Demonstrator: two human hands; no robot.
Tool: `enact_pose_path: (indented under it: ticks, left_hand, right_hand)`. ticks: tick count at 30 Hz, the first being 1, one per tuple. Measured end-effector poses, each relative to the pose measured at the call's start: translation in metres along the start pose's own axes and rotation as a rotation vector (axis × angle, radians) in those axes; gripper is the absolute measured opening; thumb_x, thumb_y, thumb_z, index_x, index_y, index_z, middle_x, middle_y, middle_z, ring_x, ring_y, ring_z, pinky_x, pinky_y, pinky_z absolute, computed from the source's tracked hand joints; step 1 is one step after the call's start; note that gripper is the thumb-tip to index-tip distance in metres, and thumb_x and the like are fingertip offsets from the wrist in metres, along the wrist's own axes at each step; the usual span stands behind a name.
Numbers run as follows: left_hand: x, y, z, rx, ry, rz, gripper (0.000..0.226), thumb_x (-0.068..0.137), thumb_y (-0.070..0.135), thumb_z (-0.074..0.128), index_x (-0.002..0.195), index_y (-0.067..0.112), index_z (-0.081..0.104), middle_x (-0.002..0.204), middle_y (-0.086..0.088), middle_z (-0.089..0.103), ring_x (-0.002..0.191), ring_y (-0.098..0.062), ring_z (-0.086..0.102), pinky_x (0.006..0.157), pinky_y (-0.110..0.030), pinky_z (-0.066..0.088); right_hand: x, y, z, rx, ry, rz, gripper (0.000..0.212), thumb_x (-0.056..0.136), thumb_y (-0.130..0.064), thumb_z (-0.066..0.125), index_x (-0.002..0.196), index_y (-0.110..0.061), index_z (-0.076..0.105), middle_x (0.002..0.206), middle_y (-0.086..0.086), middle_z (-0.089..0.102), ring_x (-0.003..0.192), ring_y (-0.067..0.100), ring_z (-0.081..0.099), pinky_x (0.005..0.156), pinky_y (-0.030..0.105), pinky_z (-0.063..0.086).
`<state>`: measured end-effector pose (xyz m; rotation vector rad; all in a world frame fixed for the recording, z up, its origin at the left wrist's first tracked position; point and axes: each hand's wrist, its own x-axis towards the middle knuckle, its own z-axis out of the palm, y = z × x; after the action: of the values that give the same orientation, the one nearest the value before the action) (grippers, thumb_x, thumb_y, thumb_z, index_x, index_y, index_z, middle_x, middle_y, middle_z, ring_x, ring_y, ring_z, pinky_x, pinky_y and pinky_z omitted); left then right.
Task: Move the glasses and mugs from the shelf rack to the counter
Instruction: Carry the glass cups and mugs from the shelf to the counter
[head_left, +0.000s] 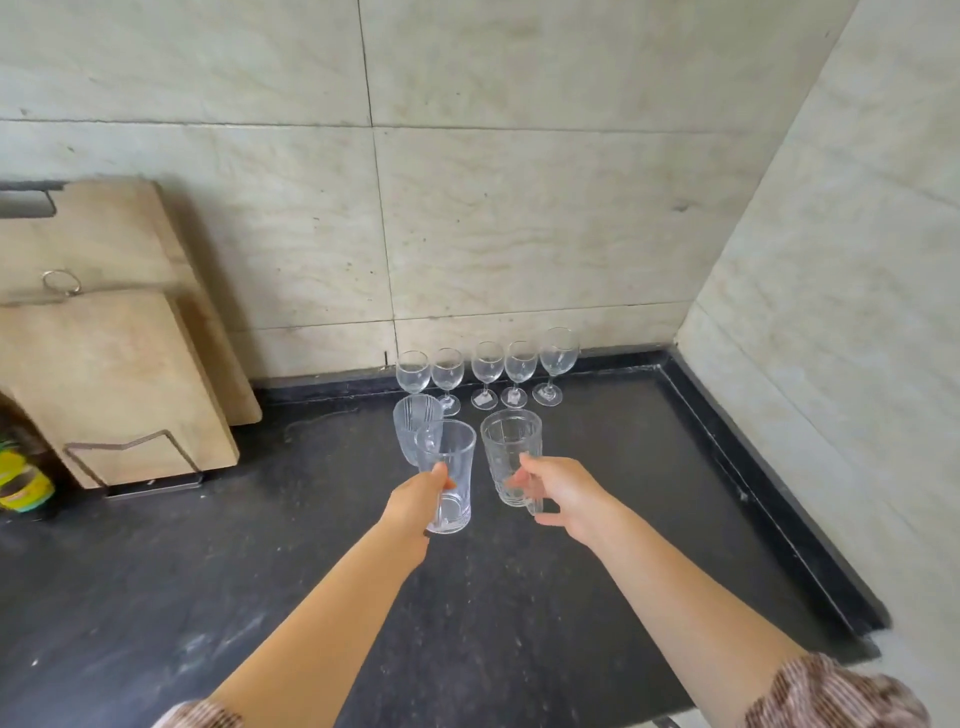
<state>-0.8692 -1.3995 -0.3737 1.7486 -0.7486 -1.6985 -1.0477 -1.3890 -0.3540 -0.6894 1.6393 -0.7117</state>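
Observation:
My left hand (415, 501) grips a clear glass mug (448, 467) above the dark counter (519, 597). My right hand (563, 499) holds a ribbed clear glass mug (511, 447) by its handle side, level with the left one. Behind the left mug a third ribbed glass (408, 421) stands on the counter, partly hidden. Several stemmed wine glasses (488, 369) stand in a row against the back wall. The shelf rack is out of view.
Two wooden cutting boards (109, 338) lean in a metal holder (150, 467) at the left. A yellow-green packet (21, 483) lies at the far left edge. Tiled walls close the back and the right; a raised black rim (753, 493) edges the counter on the right.

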Motion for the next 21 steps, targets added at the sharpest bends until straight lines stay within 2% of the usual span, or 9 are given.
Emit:
enact_pose_path:
  ticks: [3,7,9,11,13,15,18,21]
  left_hand:
    - [0.023,0.006,0.014,0.061,-0.05,-0.049,0.034,0.094,0.037,0.05,0.106,0.01,0.067,0.114,-0.006,0.045,0.109,-0.028,0.043,0.089,-0.042,0.034]
    - [0.052,0.011,0.032,0.105,-0.073,-0.053,0.029,0.094,0.036,0.047,0.096,0.014,0.064,0.121,-0.011,0.047,0.117,-0.035,0.047,0.094,-0.046,0.042]
    - [0.064,0.013,0.043,0.096,-0.076,-0.049,0.032,0.095,0.041,0.046,0.098,0.016,0.065,0.119,-0.007,0.047,0.116,-0.035,0.047,0.096,-0.047,0.044]
    - [0.076,0.015,0.054,0.068,-0.073,-0.025,0.031,0.094,0.044,0.047,0.095,0.019,0.066,0.112,-0.001,0.05,0.103,-0.029,0.051,0.086,-0.041,0.046]
    - [0.087,0.014,0.063,0.041,-0.036,0.019,0.031,0.094,0.044,0.047,0.087,0.021,0.066,0.097,0.002,0.054,0.077,-0.019,0.048,0.071,-0.03,0.043]
    - [0.096,0.013,0.071,0.008,0.013,0.052,0.03,0.093,0.043,0.048,0.083,0.022,0.068,0.086,0.003,0.054,0.07,-0.014,0.045,0.072,-0.029,0.042]
    - [0.108,0.01,0.079,-0.037,0.059,0.097,0.028,0.093,0.043,0.049,0.083,0.025,0.068,0.088,0.007,0.058,0.081,-0.011,0.051,0.084,-0.033,0.043]
    - [0.114,0.007,0.082,-0.053,0.095,0.13,0.026,0.093,0.042,0.049,0.083,0.028,0.068,0.092,0.008,0.061,0.092,-0.013,0.053,0.088,-0.033,0.042]
  right_hand:
    - [0.026,0.001,-0.008,0.009,0.05,0.057,0.031,0.095,-0.036,0.054,0.078,-0.014,0.067,0.113,0.002,0.062,0.113,0.02,0.053,0.09,0.04,0.044]
    - [0.057,0.003,-0.016,0.042,0.068,0.095,0.028,0.096,-0.035,0.053,0.093,-0.011,0.067,0.116,0.001,0.06,0.112,0.018,0.051,0.088,0.035,0.04]
    - [0.072,0.002,-0.021,0.058,0.077,0.114,0.029,0.097,-0.034,0.053,0.095,-0.01,0.068,0.119,0.002,0.058,0.112,0.017,0.05,0.089,0.035,0.04]
    - [0.086,0.001,-0.024,0.077,0.07,0.126,0.029,0.097,-0.033,0.052,0.102,-0.009,0.068,0.119,0.002,0.06,0.11,0.016,0.05,0.089,0.034,0.04]
    - [0.098,-0.001,-0.024,0.095,0.059,0.128,0.031,0.098,-0.032,0.051,0.111,-0.008,0.066,0.118,0.002,0.062,0.107,0.016,0.052,0.086,0.033,0.042]
    - [0.111,-0.003,-0.023,0.113,0.047,0.126,0.032,0.098,-0.031,0.051,0.116,-0.008,0.064,0.116,0.001,0.062,0.108,0.016,0.052,0.087,0.032,0.043]
    - [0.127,-0.006,-0.022,0.118,0.025,0.12,0.028,0.098,-0.03,0.051,0.11,-0.01,0.065,0.122,0.003,0.059,0.114,0.018,0.051,0.089,0.033,0.044]
    - [0.139,-0.006,-0.021,0.102,-0.005,0.1,0.034,0.099,-0.029,0.05,0.12,-0.006,0.063,0.118,0.001,0.057,0.115,0.017,0.05,0.086,0.031,0.045]
